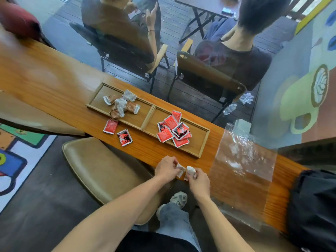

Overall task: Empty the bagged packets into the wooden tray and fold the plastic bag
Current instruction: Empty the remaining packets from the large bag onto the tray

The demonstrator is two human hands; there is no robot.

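A two-compartment wooden tray (pixel 147 117) lies on the long wooden counter. Its left compartment holds several brown and white packets (pixel 121 104); its right compartment holds several red packets (pixel 173 129). Two red packets (pixel 117 131) lie on the counter just in front of the tray. A clear plastic bag (pixel 243 166) lies flat on the counter to the right, apart from both hands. My left hand (pixel 166 169) pinches a small white packet (pixel 180 169) at the counter's near edge. My right hand (pixel 198 182) grips another white packet (pixel 190 170) beside it.
A tan padded chair (pixel 101 171) stands below the counter on my left. A black bag (pixel 312 211) rests on the counter's right end. Beyond a glass pane, two people sit on chairs with their backs to me.
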